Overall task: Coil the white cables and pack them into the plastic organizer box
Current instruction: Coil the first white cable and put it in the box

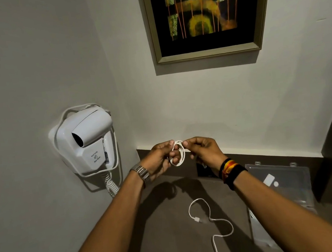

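A small coil of white cable (178, 154) hangs between my two hands above the dark table. My left hand (158, 160) pinches the coil's left side, and my right hand (202, 150) pinches its upper right side. A second white cable (211, 222) lies loose in wavy loops on the table (168, 219) below, one plug end near the middle. The clear plastic organizer box (282, 191) stands open at the right, with a small white item inside it; my right forearm covers its near left part.
A white wall-mounted hair dryer (88, 139) with a curly cord hangs on the left wall. A framed painting (205, 14) hangs on the back wall. A dark socket plate (205, 172) sits on the table behind my right wrist.
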`<state>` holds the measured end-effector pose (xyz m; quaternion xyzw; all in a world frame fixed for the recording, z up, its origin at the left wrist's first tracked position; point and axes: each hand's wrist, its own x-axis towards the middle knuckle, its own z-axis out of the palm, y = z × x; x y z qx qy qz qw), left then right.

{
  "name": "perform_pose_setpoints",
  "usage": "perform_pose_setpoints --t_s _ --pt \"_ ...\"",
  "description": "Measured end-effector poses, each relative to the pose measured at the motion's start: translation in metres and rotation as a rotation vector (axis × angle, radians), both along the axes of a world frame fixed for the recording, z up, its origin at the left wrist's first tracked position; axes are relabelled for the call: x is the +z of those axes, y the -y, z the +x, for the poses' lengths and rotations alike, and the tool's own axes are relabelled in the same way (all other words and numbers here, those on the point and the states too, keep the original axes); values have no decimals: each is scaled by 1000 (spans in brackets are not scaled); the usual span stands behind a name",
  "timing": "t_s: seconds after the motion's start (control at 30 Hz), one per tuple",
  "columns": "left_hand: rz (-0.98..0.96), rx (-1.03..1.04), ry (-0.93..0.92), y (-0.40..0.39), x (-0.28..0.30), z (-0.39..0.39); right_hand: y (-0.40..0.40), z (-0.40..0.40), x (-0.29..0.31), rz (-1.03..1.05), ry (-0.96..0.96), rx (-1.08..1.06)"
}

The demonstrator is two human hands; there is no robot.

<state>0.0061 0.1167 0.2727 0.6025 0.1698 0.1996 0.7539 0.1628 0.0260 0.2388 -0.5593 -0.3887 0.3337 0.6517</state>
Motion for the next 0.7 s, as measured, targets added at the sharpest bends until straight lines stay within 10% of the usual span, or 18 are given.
perform_pose_setpoints --t_s 0.3,0.53,0.7 --pt "-16 42 51 8 2 -1 19 -3 11 8 -83 94" --pt "528 218 -241 13 6 -3 35 -11 22 -15 -33 -1" --pt "491 184 -158 22 7 -10 56 -4 28 8 -42 78"
